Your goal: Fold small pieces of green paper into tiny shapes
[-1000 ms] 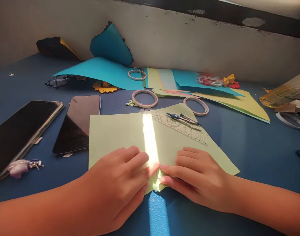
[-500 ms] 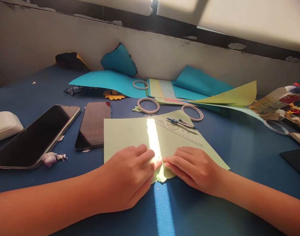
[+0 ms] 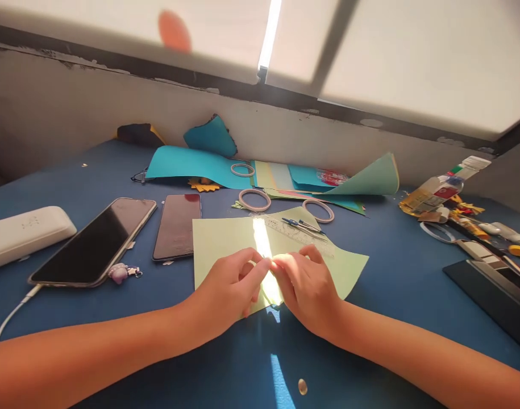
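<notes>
My left hand (image 3: pixel 229 289) and my right hand (image 3: pixel 308 284) meet at the fingertips over a pale green paper sheet (image 3: pixel 219 238). Thumb and index finger of each are pinched together in a bright strip of sunlight. Whatever lies between the fingertips is hidden by fingers and glare. Beneath my hands, the sheet's near edge shows a small crumpled green bit. On the sheet's far part rest a clear plastic ruler (image 3: pixel 277 228) and a blue-and-metal drawing compass (image 3: pixel 304 227).
Two phones (image 3: pixel 95 244) (image 3: pixel 177 227) and a white case (image 3: pixel 29 233) lie left, beside a small purple charm (image 3: pixel 119 272). Tape rolls (image 3: pixel 254 208) (image 3: pixel 330 218) and blue paper (image 3: pixel 187 165) are behind. A bottle (image 3: pixel 439 190) and black case (image 3: pixel 485 301) stand right.
The view has tilted up, showing more window blind. My hands have drawn together until the fingertips touch, the right turning inward. The sheet's right corner now curls. A small oval spot appears near the front.
</notes>
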A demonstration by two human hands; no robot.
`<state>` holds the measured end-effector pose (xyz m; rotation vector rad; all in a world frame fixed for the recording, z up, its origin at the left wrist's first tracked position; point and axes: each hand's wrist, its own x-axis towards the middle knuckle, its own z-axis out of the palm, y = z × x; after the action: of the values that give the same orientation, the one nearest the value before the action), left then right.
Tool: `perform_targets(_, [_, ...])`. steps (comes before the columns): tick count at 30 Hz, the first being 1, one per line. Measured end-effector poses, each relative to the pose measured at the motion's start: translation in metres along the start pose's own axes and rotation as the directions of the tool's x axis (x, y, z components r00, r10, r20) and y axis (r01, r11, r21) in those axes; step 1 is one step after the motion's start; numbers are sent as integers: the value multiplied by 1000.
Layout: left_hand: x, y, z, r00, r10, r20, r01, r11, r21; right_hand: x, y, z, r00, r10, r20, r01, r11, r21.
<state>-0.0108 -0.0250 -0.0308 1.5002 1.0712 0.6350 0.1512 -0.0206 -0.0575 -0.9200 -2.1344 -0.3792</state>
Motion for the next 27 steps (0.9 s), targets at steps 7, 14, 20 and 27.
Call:
perform_targets(7, [-1,0,-3,994,53,97,-40,991,-124,2,-6,8,984,165,-73,-160,985,70])
perform_targets(14, [1,-2,-2,998,14,58,-5,988,-154,3,-6,8,950,308,48,-311,928,204])
perform_targets(20, [2,-6,-1,998,0,58,9,986,-167,3,-7,4,929,322,185,-364,887,285])
perform_targets(27, [0,-4,0,990,3,142,10,996,-88,4,-9,0,944,226,242,-310,859,408])
